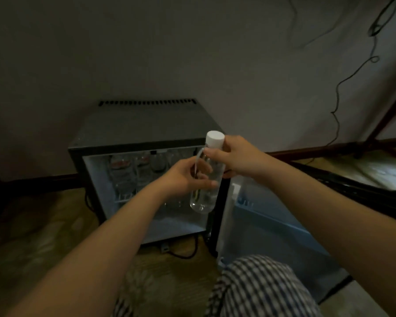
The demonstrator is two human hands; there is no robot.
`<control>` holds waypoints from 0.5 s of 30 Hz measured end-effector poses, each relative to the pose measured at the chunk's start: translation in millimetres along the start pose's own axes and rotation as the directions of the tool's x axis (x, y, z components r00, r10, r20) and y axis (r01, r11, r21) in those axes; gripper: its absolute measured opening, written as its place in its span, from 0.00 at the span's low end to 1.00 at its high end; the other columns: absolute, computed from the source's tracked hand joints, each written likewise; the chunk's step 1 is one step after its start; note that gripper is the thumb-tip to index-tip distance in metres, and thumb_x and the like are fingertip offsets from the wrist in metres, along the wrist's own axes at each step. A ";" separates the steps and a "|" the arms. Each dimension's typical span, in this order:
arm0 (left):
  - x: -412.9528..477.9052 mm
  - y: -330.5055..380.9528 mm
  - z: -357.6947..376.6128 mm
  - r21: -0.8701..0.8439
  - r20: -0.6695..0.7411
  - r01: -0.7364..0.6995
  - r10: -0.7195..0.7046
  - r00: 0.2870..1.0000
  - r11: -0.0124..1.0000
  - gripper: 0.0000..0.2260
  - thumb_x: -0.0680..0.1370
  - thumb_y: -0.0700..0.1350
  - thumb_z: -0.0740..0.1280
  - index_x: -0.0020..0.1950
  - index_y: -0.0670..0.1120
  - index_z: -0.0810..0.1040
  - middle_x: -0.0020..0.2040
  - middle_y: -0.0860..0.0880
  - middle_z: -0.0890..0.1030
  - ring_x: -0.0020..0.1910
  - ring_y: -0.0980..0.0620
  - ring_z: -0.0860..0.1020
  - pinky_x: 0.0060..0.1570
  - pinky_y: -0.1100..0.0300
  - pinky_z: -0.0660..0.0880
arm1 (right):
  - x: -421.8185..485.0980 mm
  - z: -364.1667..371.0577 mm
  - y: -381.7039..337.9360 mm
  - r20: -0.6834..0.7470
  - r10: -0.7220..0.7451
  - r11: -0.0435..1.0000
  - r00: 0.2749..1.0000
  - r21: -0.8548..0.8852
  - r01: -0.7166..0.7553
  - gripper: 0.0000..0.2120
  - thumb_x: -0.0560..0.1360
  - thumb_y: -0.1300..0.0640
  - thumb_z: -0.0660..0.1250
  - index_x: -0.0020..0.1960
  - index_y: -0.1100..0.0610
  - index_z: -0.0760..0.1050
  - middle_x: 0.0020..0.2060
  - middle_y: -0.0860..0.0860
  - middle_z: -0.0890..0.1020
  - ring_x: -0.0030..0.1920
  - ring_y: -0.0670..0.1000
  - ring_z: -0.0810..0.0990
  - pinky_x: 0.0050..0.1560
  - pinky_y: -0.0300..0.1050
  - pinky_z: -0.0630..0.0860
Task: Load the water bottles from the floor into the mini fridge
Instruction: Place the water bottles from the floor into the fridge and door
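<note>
Single head-worn view, looking forward and down, close above the open fridge point(144, 143) on the floor point(39, 227).

Indoor living room or guest room, home or hotel; cannot tell which. Dim light. A small black mini fridge point(144, 126) sits directly on patterned carpet point(32, 225), backed against a plain pale wall point(146, 42) with a dark baseboard point(44, 180). Bottles point(121, 168) stand on its shelf. A loose black cable point(337, 97) trails down the wall. A dark red wooden frame point(386, 114) leans at right.
</note>
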State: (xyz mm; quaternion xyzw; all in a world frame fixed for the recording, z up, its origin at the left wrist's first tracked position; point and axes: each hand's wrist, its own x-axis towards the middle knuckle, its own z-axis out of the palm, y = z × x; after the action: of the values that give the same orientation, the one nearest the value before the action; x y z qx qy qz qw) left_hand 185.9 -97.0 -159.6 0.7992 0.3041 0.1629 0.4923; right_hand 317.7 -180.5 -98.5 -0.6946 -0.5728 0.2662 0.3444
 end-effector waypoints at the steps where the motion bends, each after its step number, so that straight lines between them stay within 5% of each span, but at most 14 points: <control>1: 4.4 -7.9 -3.1 0.014 -0.004 0.031 -0.031 1.000 0.999 0.21 0.65 0.52 0.76 0.55 0.52 0.76 0.53 0.47 0.80 0.55 0.49 0.79 0.59 0.49 0.76 | 9.7 8.2 3.3 -0.006 0.004 1.000 1.000 -0.012 -0.004 0.16 0.76 0.48 0.64 0.57 0.58 0.75 0.50 0.57 0.81 0.51 0.56 0.81 0.55 0.58 0.79; 5: 19.3 -31.3 -3.0 0.011 0.005 0.192 -0.192 0.981 0.981 0.14 0.72 0.52 0.71 0.56 0.53 0.73 0.48 0.54 0.77 0.52 0.52 0.76 0.54 0.57 0.73 | 42.7 38.9 25.0 -0.093 0.042 0.999 0.995 0.006 -0.042 0.16 0.75 0.50 0.66 0.57 0.59 0.75 0.51 0.55 0.81 0.54 0.54 0.80 0.55 0.53 0.78; 9: 38.5 -48.0 7.8 0.063 0.057 0.299 -0.303 0.951 0.952 0.16 0.76 0.46 0.66 0.62 0.44 0.73 0.54 0.46 0.77 0.57 0.47 0.76 0.58 0.55 0.73 | 72.4 60.3 48.7 -0.205 0.125 0.992 0.971 0.004 -0.127 0.08 0.74 0.49 0.67 0.49 0.52 0.74 0.45 0.52 0.79 0.52 0.55 0.79 0.51 0.49 0.76; 12: 48.6 -60.2 6.3 0.045 0.052 0.365 -0.367 0.929 0.930 0.18 0.76 0.44 0.66 0.65 0.42 0.71 0.63 0.42 0.76 0.62 0.44 0.74 0.63 0.51 0.72 | 88.3 74.5 58.8 -0.266 0.195 0.981 0.944 0.065 -0.184 0.13 0.74 0.49 0.68 0.55 0.54 0.75 0.51 0.55 0.81 0.55 0.57 0.79 0.58 0.57 0.76; 15: 60.7 -76.0 4.4 0.034 0.029 0.404 -0.405 0.914 0.914 0.24 0.77 0.44 0.65 0.71 0.42 0.64 0.68 0.42 0.71 0.66 0.43 0.71 0.64 0.52 0.69 | 104.0 85.7 64.7 -0.336 0.269 0.960 0.903 0.163 -0.226 0.16 0.75 0.52 0.67 0.59 0.58 0.75 0.54 0.56 0.80 0.57 0.57 0.78 0.58 0.50 0.74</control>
State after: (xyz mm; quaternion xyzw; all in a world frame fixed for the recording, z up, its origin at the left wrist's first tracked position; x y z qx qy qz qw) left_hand 209.9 -35.7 -231.3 0.7286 0.4561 0.0393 0.5095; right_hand 312.9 -70.7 -199.8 -0.7763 -0.3912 0.2120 0.4465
